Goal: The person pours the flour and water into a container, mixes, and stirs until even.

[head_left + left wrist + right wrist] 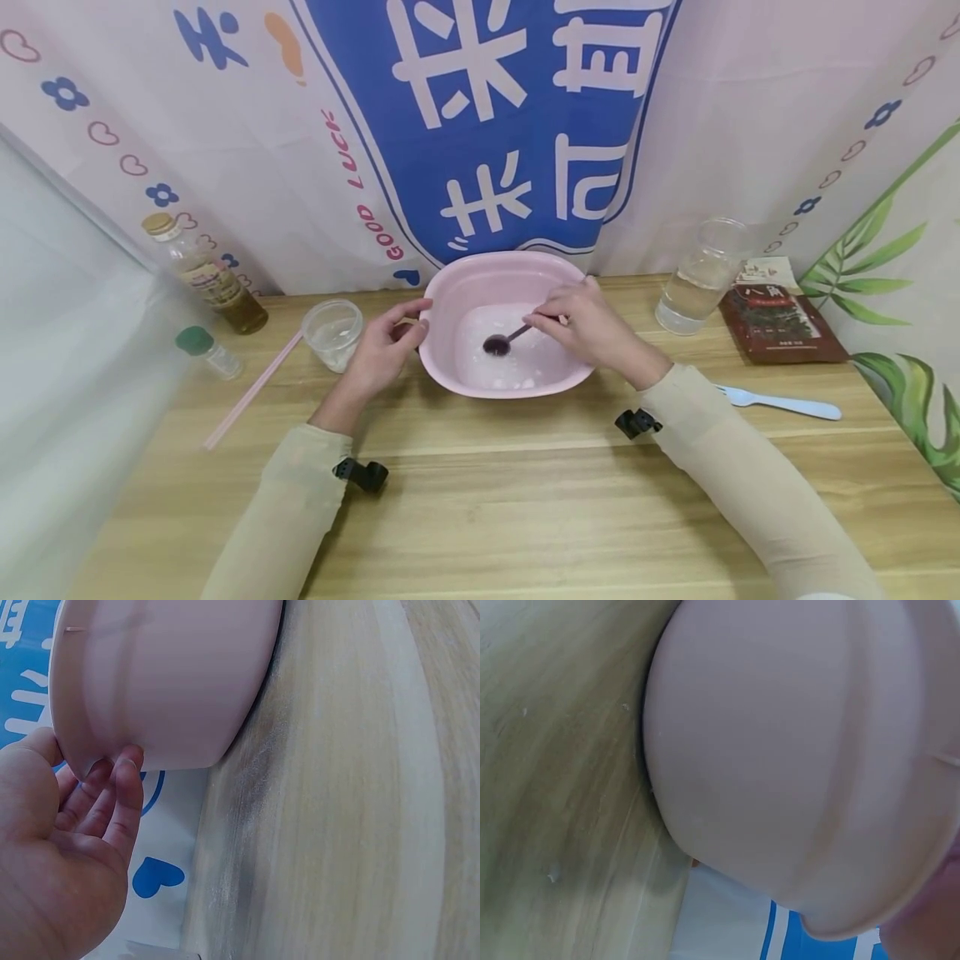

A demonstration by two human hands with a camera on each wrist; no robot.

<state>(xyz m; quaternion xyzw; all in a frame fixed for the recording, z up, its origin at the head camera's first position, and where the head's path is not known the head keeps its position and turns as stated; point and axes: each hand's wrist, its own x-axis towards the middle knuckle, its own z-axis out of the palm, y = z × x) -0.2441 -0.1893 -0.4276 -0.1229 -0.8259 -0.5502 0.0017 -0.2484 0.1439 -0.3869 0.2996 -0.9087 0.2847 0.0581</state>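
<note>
A pink plastic basin stands on the wooden table, with a little clear liquid in its bottom. My right hand reaches over the basin's right rim and pinches the handle of a small dark spoon, whose bowl lies in the liquid. My left hand grips the basin's left rim, thumb over the edge and fingers against the basin's outer wall. The right wrist view is filled by the basin's outer wall; only a sliver of that hand shows.
Left of the basin stand a small clear cup, a bottle of brown liquid, a green-capped vial and a pink straw. To the right are a glass of water, a dark red packet and a blue fork.
</note>
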